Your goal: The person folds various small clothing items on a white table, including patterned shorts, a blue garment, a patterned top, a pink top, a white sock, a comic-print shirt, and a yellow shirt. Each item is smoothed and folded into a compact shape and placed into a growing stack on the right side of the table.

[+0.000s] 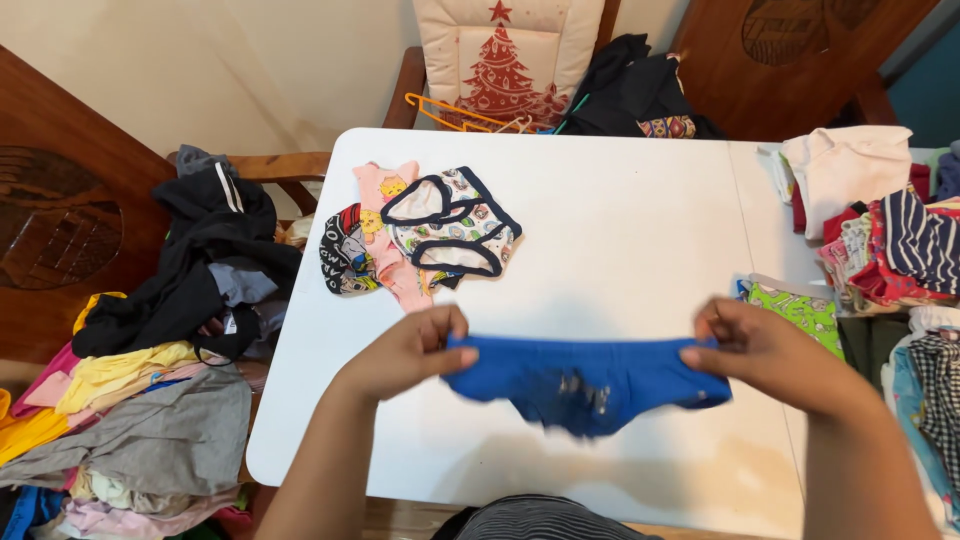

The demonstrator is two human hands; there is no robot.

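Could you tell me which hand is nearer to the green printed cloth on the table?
Right. The right hand pinches the blue garment just left of the green cloth, nearly touching it. The left hand grips the garment's far end, well to the left.

One blue brief (590, 380), three patterned briefs (452, 232).

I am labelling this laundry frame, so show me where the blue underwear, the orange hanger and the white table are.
blue underwear (590, 375): head view, middle of the fabric stretched between the hands.
orange hanger (455, 113): head view, its long lower bar.
white table (630, 230): head view, bare part of the top.
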